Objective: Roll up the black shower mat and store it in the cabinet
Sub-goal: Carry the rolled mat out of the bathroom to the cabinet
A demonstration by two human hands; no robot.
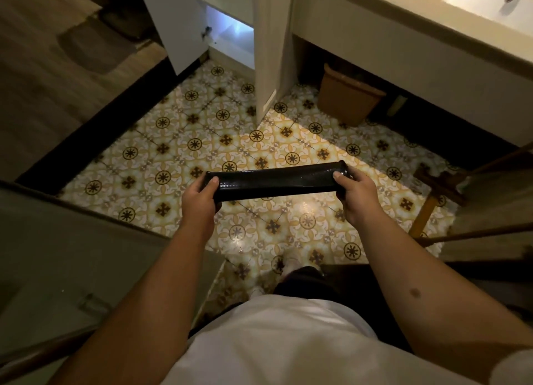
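The black shower mat (274, 181) is rolled into a long tight tube and held level in the air above the patterned tile floor. My left hand (200, 196) grips its left end, thumb on top. My right hand (356, 194) grips its right end the same way. Ahead at the top stands the white cabinet (230, 36) with its doors swung open; the lit inside shelf shows between the left door (178, 24) and the right door (271, 53).
A brown waste bin (346, 96) sits under the white vanity counter (418, 38) at the right. A wooden stool or frame (438, 188) stands at the far right. A dark threshold strip (101, 125) borders the tiles on the left, wood floor beyond.
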